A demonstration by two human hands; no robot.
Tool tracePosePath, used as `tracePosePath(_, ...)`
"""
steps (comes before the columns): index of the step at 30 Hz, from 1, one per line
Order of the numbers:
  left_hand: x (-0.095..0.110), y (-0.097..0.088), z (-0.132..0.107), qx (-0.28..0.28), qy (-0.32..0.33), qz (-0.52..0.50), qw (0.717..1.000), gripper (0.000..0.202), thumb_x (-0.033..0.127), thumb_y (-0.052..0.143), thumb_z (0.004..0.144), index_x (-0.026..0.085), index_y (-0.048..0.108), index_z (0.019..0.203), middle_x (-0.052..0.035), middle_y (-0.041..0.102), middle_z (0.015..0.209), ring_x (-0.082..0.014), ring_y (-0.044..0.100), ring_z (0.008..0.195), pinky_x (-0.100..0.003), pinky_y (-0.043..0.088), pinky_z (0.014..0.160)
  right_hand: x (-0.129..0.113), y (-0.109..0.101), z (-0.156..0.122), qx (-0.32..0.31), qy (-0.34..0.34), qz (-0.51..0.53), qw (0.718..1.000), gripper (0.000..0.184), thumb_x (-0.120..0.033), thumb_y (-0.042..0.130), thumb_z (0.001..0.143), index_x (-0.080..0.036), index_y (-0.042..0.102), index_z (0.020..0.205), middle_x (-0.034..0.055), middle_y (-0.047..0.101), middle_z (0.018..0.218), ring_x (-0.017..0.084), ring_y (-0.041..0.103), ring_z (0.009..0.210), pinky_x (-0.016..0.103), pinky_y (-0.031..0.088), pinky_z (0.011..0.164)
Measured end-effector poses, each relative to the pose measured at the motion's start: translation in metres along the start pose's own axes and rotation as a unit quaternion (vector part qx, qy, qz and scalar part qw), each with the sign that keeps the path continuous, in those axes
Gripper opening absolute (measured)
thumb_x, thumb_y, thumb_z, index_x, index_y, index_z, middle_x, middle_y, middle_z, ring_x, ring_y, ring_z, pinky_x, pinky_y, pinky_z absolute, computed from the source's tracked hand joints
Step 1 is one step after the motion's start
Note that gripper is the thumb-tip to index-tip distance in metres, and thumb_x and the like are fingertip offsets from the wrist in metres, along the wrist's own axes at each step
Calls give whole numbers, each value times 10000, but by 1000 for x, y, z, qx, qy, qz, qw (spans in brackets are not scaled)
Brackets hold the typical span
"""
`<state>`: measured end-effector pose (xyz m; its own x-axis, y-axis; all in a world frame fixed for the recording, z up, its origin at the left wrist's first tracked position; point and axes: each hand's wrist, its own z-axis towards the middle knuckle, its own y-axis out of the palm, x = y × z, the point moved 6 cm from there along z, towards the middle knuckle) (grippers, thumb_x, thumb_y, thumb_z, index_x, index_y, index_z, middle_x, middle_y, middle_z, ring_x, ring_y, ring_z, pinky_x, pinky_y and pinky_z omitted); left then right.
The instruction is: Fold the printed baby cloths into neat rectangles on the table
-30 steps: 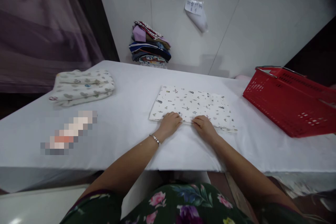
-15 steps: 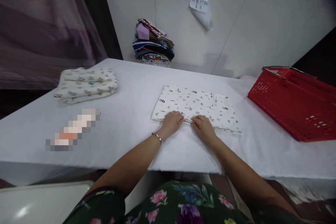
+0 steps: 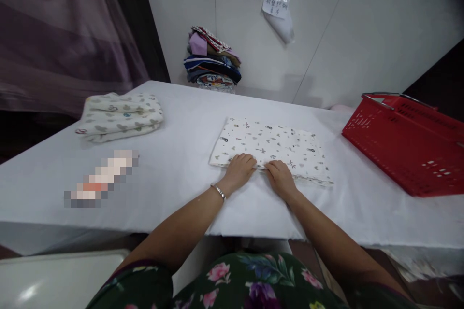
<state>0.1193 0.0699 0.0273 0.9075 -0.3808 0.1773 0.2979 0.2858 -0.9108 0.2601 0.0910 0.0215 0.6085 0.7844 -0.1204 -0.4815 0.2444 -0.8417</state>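
The folded white cloth printed with small grey and dark motifs [image 3: 271,145] lies flat on the white-covered bench [image 3: 181,154], right of its middle and straight ahead of the person. Its long axis runs left to right, slightly skewed so that the right end sits nearer. Both hands rest on its near long edge, left of that edge's midpoint. The left hand [image 3: 238,170] and right hand [image 3: 280,177] are almost touching, fingers curled onto the hem, neither closer to the cloth. Whether they pinch a layer or only press, I cannot tell. A red plastic basket [image 3: 402,145] stands well apart to the right, and a folded heart-print blanket [image 3: 121,116] to the left
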Motion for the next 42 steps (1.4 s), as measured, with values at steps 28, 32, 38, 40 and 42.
tracePosePath(28,-1,5,0,-21,34,9,999,211,194,460,904,228,656,972,-59,630,956,-207,518,922,-352,407,775,58,-39,-53,-30,36,-19,999,272,-235,438,936,-177,625,1124,116,642,1091,230,572,994,398,458,857)
tracePosePath(32,-2,7,-1,-22,31,-3,999,190,206,470,901,231,646,969,-49,629,962,-208,513,928,-356,405,793,72,-48,-67,-46,50,-38,997,290,-256,418,944,-186,621,1139,118,641,1091,239,575,986,426,461,856)
tracePosePath(38,-5,7,-2,-23,19,-6,1000,151,239,524,881,215,629,987,-54,625,1009,-215,513,949,-355,404,805,71,-46,-64,-39,41,-55,997,292,-249,403,947,-177,632,1113,123,638,1054,240,559,955,405,465,816)
tracePosePath(40,-4,6,-2,-25,17,1,1000,151,231,506,889,215,633,969,-53,625,999,-213,515,940,-352,404,797,71,-46,-64,-31,34,-61,997,286,-243,403,948,-167,637,1094,122,639,1021,233,555,922,389,465,794)
tracePosePath(42,-3,5,-1,-27,16,4,999,160,226,488,897,209,638,951,-54,627,983,-212,516,928,-352,406,788,72,-46,-66,-19,28,-65,997,281,-234,401,949,-160,639,1079,118,640,992,225,551,897,375,464,779)
